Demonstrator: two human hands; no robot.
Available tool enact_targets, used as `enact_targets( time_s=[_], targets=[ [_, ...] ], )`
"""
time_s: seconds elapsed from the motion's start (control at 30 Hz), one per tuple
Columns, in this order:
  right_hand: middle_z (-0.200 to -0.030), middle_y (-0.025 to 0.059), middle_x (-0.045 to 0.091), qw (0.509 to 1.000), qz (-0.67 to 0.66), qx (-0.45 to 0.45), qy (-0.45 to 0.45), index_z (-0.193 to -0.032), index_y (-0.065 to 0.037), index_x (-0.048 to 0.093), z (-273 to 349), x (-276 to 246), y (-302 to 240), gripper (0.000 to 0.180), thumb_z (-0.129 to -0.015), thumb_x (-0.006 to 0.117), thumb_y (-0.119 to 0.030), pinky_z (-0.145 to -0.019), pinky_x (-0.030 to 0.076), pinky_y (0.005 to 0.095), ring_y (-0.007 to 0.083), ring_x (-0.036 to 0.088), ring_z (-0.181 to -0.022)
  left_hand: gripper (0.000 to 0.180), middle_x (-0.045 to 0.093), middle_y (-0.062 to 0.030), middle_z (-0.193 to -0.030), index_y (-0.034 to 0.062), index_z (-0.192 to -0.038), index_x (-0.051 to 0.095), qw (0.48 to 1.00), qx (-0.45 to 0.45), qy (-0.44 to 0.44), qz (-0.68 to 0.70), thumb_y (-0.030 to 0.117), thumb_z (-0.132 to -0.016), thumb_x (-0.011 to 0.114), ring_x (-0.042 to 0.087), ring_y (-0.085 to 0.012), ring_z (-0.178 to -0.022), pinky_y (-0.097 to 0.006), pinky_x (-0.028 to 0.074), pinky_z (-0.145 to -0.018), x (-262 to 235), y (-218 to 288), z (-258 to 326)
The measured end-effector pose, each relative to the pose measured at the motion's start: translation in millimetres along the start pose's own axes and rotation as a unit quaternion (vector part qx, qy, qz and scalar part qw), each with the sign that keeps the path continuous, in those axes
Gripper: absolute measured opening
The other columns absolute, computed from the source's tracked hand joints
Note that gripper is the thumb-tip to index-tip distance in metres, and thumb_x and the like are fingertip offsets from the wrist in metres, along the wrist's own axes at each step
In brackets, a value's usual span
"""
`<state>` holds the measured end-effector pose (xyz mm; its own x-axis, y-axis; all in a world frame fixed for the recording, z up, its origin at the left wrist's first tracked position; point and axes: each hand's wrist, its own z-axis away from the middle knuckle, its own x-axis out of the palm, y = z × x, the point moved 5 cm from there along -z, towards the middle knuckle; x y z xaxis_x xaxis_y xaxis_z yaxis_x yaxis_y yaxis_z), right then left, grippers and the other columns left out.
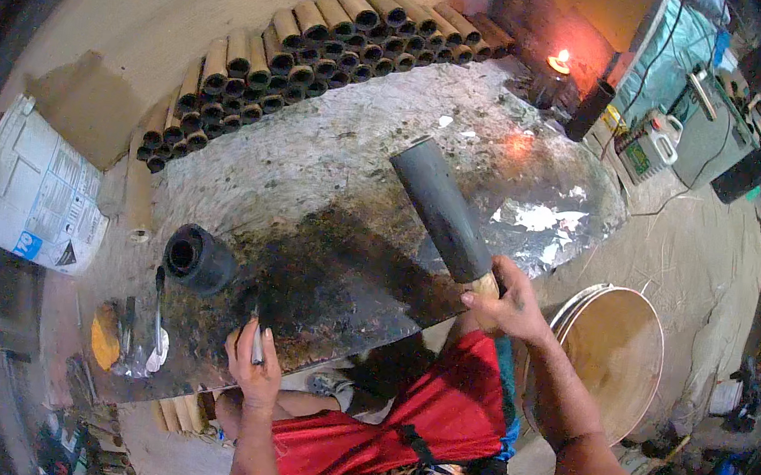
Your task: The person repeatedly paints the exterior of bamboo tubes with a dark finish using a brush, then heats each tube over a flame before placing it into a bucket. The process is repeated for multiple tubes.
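My right hand (507, 299) is closed around the pale wooden handle of a mallet with a thick dark grey cylindrical head (440, 209). The mallet is raised at a slant above the worktop. At the near edge of the blackened worktop (344, 313), my left hand (255, 366) pinches a small, pale, narrow piece (257, 347). Fingers partly cover it, and dark shadow blurs its far end, so its kind is unclear. Just beyond the left hand stands a short, black, thick-walled cylinder (200, 259) with a round hole in its end.
Brown tubes (308, 51) are stacked along the wall behind the worktop. A white bucket (44, 185) stands at the far left, and a large round tub (615, 363) at my right. A small flame (560, 61) burns at the back right, near a white jug (650, 151).
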<state>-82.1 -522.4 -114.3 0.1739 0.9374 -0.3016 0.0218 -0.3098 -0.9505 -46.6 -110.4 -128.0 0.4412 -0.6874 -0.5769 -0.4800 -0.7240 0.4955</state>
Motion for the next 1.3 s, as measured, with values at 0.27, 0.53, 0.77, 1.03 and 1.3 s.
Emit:
enact_targets(
  time_s=[0.27, 0.53, 0.77, 1.03, 1.3],
  targets=[
    [-0.103, 0.0061, 0.065, 0.989, -0.142, 0.013, -0.028, -0.116, 0.000, 0.057, 7.0, 9.2, 2.4, 0.039, -0.086, 0.074, -0.017, -0.083, 0.050, 0.0317, 0.0157, 0.061, -0.094, 0.029, 0.064, -0.0188, -0.107, -0.0006, -0.116, 0.061, 0.999, 0.026, -0.001, -0.027, 0.003, -0.088, 0.067, 0.059, -0.0365, -0.094, -0.044, 0.049, -0.081, -2.2, 1.0, -2.2],
    [-0.098, 0.0028, 0.065, 0.964, -0.231, 0.125, -0.036, -0.117, -0.004, 0.060, 22.9, 25.7, 17.4, 0.035, -0.096, 0.062, -0.032, -0.078, 0.051, 0.0308, 0.0139, 0.061, -0.088, 0.027, 0.063, -0.0216, -0.105, -0.0018, -0.116, 0.060, 1.000, 0.019, 0.000, -0.001, 0.002, -0.089, 0.066, 0.060, -0.0370, -0.090, -0.044, 0.050, -0.075, -1.0, 2.0, -3.5],
    [-0.094, 0.0045, 0.065, 0.915, -0.310, 0.256, 0.013, -0.118, -0.005, 0.058, 44.5, 22.4, 24.3, 0.039, -0.097, 0.057, -0.037, -0.071, 0.051, 0.0301, 0.0158, 0.063, -0.080, 0.027, 0.063, -0.0220, -0.102, -0.0020, -0.115, 0.060, 0.999, 0.037, 0.003, -0.027, 0.002, -0.089, 0.066, 0.061, -0.0370, -0.087, -0.044, 0.050, -0.074, -3.0, 3.9, -4.2],
    [-0.091, 0.0080, 0.065, 0.908, -0.333, 0.242, 0.077, -0.113, -0.005, 0.057, 130.7, -55.9, 31.7, 0.042, -0.092, 0.064, -0.041, -0.071, 0.056, 0.0348, 0.0191, 0.066, -0.078, 0.024, 0.065, -0.0220, -0.106, -0.0061, -0.115, 0.061, 0.998, 0.046, 0.004, -0.037, 0.005, -0.094, 0.062, 0.062, -0.0359, -0.094, -0.042, 0.050, -0.082, 1.9, -9.2, -0.9],
    [-0.081, 0.0036, 0.058, 0.871, -0.157, 0.360, 0.296, -0.108, -0.010, 0.053, 279.9, -151.6, 61.8, 0.033, -0.090, 0.067, -0.033, -0.062, 0.051, 0.0342, 0.0164, 0.059, -0.071, 0.023, 0.064, -0.0216, -0.114, -0.0085, -0.115, 0.062, 1.000, 0.023, 0.007, -0.005, 0.004, -0.096, 0.060, 0.062, -0.0300, -0.102, -0.040, 0.051, -0.090, 5.3, -14.5, 1.5]
  ],
)
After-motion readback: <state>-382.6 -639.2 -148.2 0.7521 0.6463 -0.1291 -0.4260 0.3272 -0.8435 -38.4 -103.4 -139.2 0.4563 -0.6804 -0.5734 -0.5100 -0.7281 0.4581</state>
